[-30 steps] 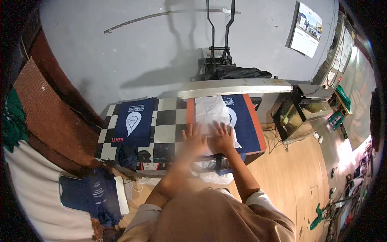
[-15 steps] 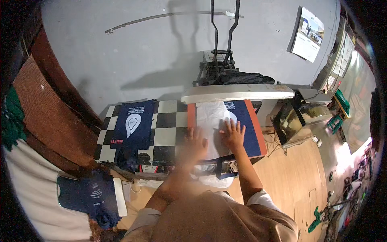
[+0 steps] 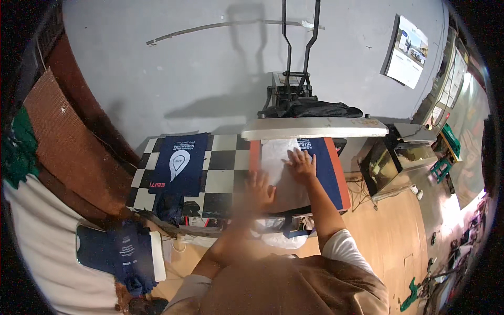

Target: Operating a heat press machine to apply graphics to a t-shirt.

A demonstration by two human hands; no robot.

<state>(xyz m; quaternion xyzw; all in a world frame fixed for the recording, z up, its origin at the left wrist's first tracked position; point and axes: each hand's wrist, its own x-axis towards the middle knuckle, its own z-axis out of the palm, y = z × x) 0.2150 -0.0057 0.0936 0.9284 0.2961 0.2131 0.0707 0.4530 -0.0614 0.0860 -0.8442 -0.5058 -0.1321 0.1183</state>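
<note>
On the orange-edged pad (image 3: 345, 195) of a heat press lies a navy cloth bag (image 3: 329, 170) with white print, a dark strap hanging over the front edge. A white sheet (image 3: 273, 150) covers the bag's left and middle part. My right hand (image 3: 303, 164) rests on the sheet near its upper right edge, fingers spread. My left hand (image 3: 260, 190), partly blurred, lies flat on the sheet's left side with its fingers apart. Neither hand holds anything. Behind them the press's pale upper plate (image 3: 315, 127) stands raised, under a long black double-bar handle (image 3: 287, 50).
To the left, another printed navy bag (image 3: 181, 165) lies on the black-and-white checkered table (image 3: 220, 165). Navy cloth (image 3: 128, 252) is piled lower left beside a cream drape (image 3: 42, 247). A glass-sided box (image 3: 399, 163) stands right of the press; a grey wall (image 3: 184, 79) rises behind.
My right hand has slid farther away across the sheet, toward the raised plate. My left hand stays at about the same spot. The whole view has shifted slightly.
</note>
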